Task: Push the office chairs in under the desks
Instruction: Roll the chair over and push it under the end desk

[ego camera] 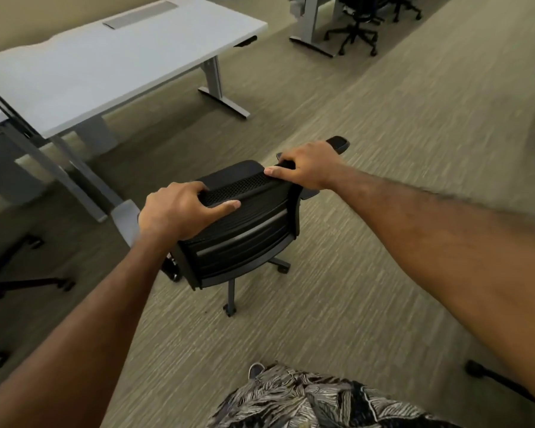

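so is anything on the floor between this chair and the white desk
Nothing visible. Both hands, left and right, grip the chair backrest, and only bare carpet lies between it and the desk. The desk legs flank the opening.

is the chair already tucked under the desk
No, the chair stands out on the carpet, apart from the desk, with both hands on its backrest.

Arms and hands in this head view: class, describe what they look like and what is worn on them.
Both forearms are bare, with no sleeves visible. The left hand and right hand wear no gloves, rings or watch that can be seen. Fingernails are short.
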### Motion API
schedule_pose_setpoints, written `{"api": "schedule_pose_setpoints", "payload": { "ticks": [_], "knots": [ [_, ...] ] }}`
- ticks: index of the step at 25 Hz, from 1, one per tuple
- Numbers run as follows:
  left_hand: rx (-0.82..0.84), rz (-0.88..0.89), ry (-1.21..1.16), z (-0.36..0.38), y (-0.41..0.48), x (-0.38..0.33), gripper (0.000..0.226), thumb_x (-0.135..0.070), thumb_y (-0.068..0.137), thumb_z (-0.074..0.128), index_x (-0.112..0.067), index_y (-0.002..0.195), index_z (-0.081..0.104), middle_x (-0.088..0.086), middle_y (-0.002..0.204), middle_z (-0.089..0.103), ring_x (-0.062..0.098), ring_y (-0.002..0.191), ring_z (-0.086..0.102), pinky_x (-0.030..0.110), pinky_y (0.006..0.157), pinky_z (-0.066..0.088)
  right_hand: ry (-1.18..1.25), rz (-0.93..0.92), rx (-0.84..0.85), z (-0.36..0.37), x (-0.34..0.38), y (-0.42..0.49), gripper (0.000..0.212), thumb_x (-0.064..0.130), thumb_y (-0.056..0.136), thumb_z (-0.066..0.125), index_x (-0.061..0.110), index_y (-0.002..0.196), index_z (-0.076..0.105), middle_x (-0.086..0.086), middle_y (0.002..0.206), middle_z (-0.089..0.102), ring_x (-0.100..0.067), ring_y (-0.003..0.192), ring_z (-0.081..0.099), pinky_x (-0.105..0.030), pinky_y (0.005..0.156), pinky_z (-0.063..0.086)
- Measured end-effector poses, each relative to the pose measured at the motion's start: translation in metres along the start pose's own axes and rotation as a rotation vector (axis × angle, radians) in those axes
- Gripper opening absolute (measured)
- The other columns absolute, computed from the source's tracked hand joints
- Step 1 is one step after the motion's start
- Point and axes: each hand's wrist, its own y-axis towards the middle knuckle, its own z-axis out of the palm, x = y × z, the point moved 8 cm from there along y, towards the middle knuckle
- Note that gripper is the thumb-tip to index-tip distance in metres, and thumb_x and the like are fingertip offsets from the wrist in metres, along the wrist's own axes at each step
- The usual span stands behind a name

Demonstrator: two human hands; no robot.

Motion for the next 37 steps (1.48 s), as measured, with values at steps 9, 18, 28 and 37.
{"api": "schedule_pose_setpoints", "payload": {
  "ticks": [9,18,28,37],
  "knots": [
    [-0.038,-0.010,0.012,-0.017,0.083,0.015,0.093,-0.101,0.063,0.033,-0.030,0.112,0.066,-0.005,0.089,0.066,0.018,0.080,0.062,0.035,0.065,0.046,-0.023,-0.019,-0.094,-0.001,-0.032,0.085,0.093,0.092,0.078,0.013,0.024,0.095,0.073,-0.001,0.082,0.070,-0.024,0.083,0.065,-0.040,0.078,0.049],
    [-0.084,-0.170,0.030,-0.027,0.201,0.016,0.104,-0.110,0.051,0.021,-0.034,0.106,0.067,-0.004,0.089,0.068,0.021,0.082,0.062,0.037,0.071,0.051,-0.013,-0.162,-0.093,-0.002,-0.096,0.206,0.107,0.101,0.068,0.005,0.027,0.107,0.072,0.000,0.095,0.074,-0.023,0.092,0.067,-0.039,0.082,0.049],
    [-0.124,-0.256,0.052,-0.052,0.343,0.034,0.108,-0.111,0.048,0.020,-0.031,0.101,0.068,-0.002,0.085,0.067,0.023,0.080,0.061,0.036,0.067,0.047,0.004,-0.286,-0.113,-0.007,-0.150,0.344,0.111,0.103,0.066,0.014,0.023,0.121,0.069,-0.003,0.108,0.073,-0.024,0.102,0.066,-0.038,0.085,0.048],
    [-0.160,-0.254,0.104,-0.077,0.490,0.056,0.107,-0.107,0.056,0.025,-0.027,0.112,0.069,0.003,0.096,0.072,0.027,0.093,0.066,0.036,0.069,0.042,0.017,-0.244,-0.109,-0.005,-0.201,0.492,0.113,0.104,0.064,0.007,0.028,0.119,0.069,-0.001,0.110,0.073,-0.023,0.108,0.063,-0.047,0.105,0.037]
  ]
}}
